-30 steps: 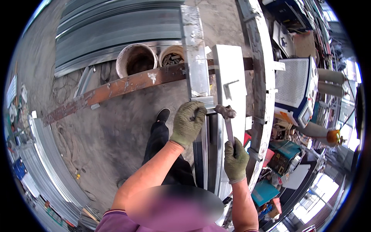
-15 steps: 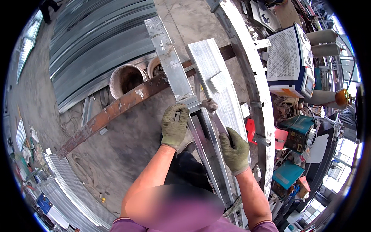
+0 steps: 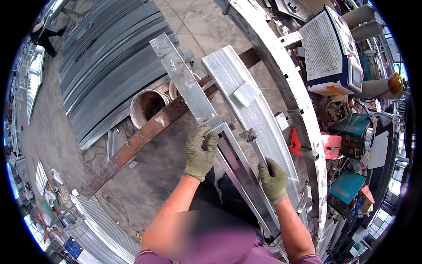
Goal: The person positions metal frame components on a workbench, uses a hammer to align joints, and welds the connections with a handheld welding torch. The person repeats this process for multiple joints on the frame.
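Both my hands wear olive-green work gloves. My left hand [image 3: 198, 154] is closed at the far corner of a long, narrow metal frame [image 3: 241, 172], its fingers curled on the edge. My right hand [image 3: 273, 181] is closed around the handle of a hammer [image 3: 258, 149], whose dirty head [image 3: 249, 134] hangs just right of the frame's corner, apart from it. A galvanised rectangular tube [image 3: 181, 81] meets the frame's far end. To the right lies a wide silvery beam [image 3: 263, 121] with a small metal block [image 3: 247, 93] on top.
A rusty steel beam [image 3: 145, 134] crosses under the workpieces. Beyond it stand a bucket [image 3: 149, 108] and stacked metal profiles [image 3: 114, 57]. At right are a long white-topped beam [image 3: 303, 114], a white-and-blue machine [image 3: 323, 50] and teal boxes [image 3: 347, 187]. Another person [image 3: 46, 39] is far left.
The hammer head has moved right, away from the frame's corner, with my right hand. My left hand stays at the corner. The whole view has shifted, and more of the distant person shows.
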`<act>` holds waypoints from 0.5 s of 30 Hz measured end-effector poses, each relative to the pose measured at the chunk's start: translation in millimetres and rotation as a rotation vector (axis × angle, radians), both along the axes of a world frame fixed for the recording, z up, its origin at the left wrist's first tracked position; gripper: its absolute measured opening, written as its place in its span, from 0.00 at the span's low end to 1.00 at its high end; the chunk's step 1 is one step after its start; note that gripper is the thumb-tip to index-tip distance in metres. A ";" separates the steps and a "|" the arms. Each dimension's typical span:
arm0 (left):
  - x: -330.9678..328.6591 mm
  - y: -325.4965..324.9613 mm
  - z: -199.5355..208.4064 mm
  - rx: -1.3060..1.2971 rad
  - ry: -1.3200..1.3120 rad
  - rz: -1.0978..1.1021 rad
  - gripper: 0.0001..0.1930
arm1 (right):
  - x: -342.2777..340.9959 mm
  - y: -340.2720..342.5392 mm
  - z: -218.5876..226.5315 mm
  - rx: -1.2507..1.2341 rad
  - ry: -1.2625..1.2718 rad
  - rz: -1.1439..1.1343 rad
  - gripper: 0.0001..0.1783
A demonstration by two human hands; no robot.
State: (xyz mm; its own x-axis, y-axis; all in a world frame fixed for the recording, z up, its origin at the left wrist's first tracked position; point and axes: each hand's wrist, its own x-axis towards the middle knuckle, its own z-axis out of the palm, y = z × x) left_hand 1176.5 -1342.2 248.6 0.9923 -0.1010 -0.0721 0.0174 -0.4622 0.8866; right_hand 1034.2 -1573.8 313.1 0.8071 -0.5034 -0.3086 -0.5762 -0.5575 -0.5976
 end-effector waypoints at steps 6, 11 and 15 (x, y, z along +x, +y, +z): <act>1.1 16.0 5.4 -0.015 0.049 0.065 0.24 | 4.2 -51.4 -39.3 -0.405 -0.109 0.159 0.18; -28.0 21.0 -10.1 -0.348 0.368 0.208 0.29 | 11.8 -88.2 -84.4 -0.486 0.107 0.220 0.21; -43.2 10.1 -14.6 -0.458 0.453 0.206 0.35 | 19.3 -91.8 -90.8 -0.788 0.078 0.414 0.24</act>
State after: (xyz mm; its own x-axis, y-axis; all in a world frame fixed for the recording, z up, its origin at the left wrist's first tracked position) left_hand 1133.3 -1332.1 234.0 0.8763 -0.0321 -0.4807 0.4812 0.0114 0.8765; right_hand 1053.6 -1665.7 222.3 0.9623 -0.2658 -0.0580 -0.2609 -0.9621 0.0797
